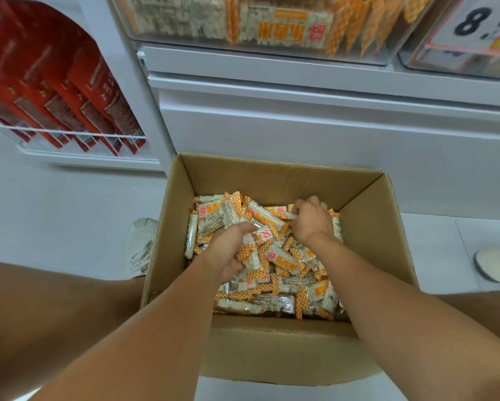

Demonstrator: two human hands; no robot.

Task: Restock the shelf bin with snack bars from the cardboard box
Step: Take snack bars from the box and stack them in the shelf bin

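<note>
An open cardboard box (367,227) stands on the floor below the shelves, holding several snack bars (283,256) in clear wrappers with orange-and-white checked ends. Both my hands are down inside it. My left hand (228,250) curls its fingers round bars near the middle of the pile. My right hand (312,221) grips bars at the far right of the pile. High up at the top, a clear shelf bin (367,57) shows the same bars through its front wall.
A white shelf unit (300,111) rises right behind the box. To the left, a white wire rack (78,140) holds red packets. A second clear bin (456,62) with a price card sits at the top right. My shoes (140,244) stand on both sides of the box.
</note>
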